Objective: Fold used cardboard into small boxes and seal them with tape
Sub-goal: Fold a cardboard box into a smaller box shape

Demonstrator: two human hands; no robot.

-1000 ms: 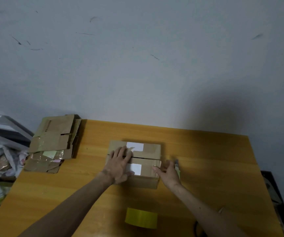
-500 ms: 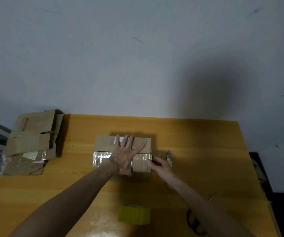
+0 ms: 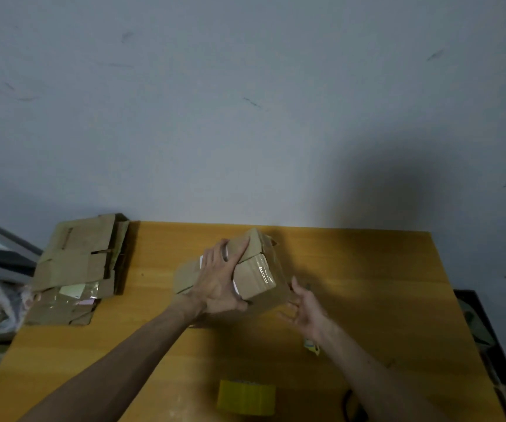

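Tape [image 3: 264, 275] already crosses one seam of the box [image 3: 254, 242] that your left hand [image 3: 218, 281] grips tilted over the table [image 3: 367, 269], your right hand [image 3: 306, 309] open just beside it, so I judge the flat cardboard pile [image 3: 78, 263] is left to fold.

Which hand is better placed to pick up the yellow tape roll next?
Probably the right hand: open and free to take the tape roll, while the left hand grips the tilted box.
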